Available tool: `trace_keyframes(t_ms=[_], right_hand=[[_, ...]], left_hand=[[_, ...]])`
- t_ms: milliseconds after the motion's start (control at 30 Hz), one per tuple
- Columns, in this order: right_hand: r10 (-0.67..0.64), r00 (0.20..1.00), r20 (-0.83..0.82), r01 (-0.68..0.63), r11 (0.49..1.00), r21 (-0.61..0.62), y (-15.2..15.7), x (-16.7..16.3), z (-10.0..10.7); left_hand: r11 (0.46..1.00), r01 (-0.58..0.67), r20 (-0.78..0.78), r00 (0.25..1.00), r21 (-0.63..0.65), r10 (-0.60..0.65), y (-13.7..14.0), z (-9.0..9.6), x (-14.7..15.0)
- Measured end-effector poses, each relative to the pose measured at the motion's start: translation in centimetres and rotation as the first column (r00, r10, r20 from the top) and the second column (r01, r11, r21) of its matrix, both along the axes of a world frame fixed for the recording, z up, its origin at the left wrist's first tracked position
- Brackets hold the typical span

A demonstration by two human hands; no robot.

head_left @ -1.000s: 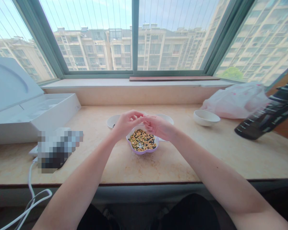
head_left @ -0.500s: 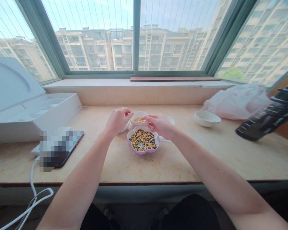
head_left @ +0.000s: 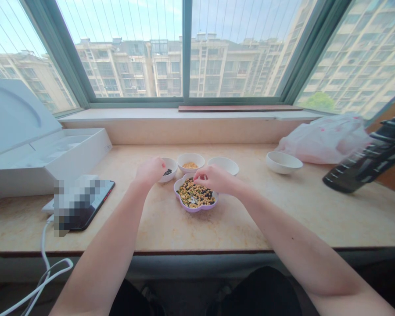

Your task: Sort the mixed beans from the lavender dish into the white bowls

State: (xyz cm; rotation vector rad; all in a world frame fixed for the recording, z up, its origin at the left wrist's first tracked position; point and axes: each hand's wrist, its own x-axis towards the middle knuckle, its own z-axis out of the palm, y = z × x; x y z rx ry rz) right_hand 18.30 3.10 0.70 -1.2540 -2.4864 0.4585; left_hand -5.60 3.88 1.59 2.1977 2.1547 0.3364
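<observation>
A purple-rimmed, flower-shaped dish [head_left: 197, 210] holds mixed yellow, black and green beans. Over its back right part is my right hand [head_left: 215, 179], fingers pinched together at the beans; whatever lies between the fingertips is too small to make out. Behind the dish stands a white bowl [head_left: 191, 157] with yellow beans in it. To the left, another white bowl [head_left: 171, 175] contains black beans. My left hand [head_left: 152, 170] is at that bowl's left side, its fingers curled closed and partly hidden. A third white bowl [head_left: 224, 165] sits behind my right hand.
Further right are a white bowl [head_left: 284, 163], a plastic bag [head_left: 325, 138] and a tilted dark bottle [head_left: 358, 162]. On the left lie a phone [head_left: 95, 206], a white cable [head_left: 43, 245] and an open white box [head_left: 79, 153]. Windows rise behind the counter.
My left hand has moved left to the bowl of black beans. My right hand has come down from near the yellow-bean bowl to the beans in the flower-shaped dish.
</observation>
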Motion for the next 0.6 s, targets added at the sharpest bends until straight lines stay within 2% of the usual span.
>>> trace_keyframes(t_ms=[133,300,433,600], right_hand=[[0.107,0.993,0.043,-0.107,0.994,-0.013,0.0,-0.1,-0.5],[0.254,0.96,0.115,-0.257,0.966,0.012,-0.4,-0.3,-0.9],[0.249,0.949,0.194,-0.264,0.963,0.052,-0.5,-0.6,-1.1],[0.201,0.96,0.193,-0.214,0.976,0.05,-0.2,-0.8,-1.5]], left_hand=[[0.999,-0.043,-0.035,0.998,-0.01,0.043,-0.2,0.3,0.3],[0.999,0.008,-0.027,1.0,0.041,-0.007,-0.4,0.3,0.5],[0.996,0.043,-0.03,0.999,0.073,-0.041,-0.5,0.2,0.8],[0.993,0.091,0.02,0.995,0.074,-0.093,-0.6,0.1,1.6]])
